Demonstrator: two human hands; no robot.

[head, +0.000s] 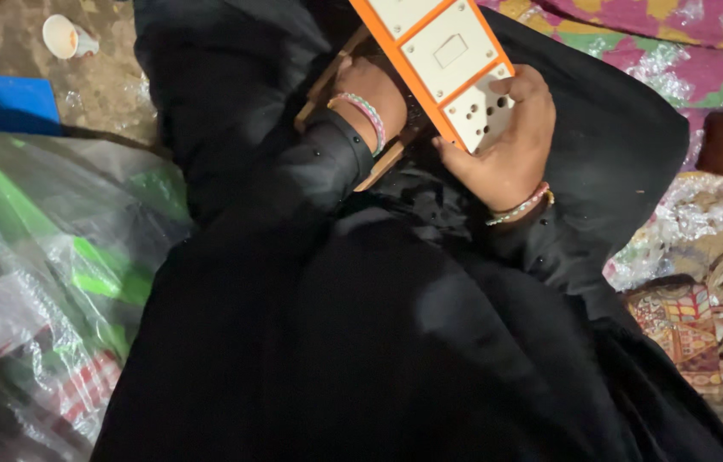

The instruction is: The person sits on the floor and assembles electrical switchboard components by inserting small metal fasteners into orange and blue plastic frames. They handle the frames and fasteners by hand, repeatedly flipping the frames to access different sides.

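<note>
At the upper middle of the frame, the right hand (503,141) gripped the lower end of the board (443,51), likely light, stiff and smooth, best held by its edges, while the left hand (370,94) clasped its wooden back.

Lighting is dim overall. The black garment (361,342) absorbs detail. The white-and-orange switch panel (447,60) at far centre is brightest. The plastic bags (45,282) at near left show glare and soft blur.
</note>
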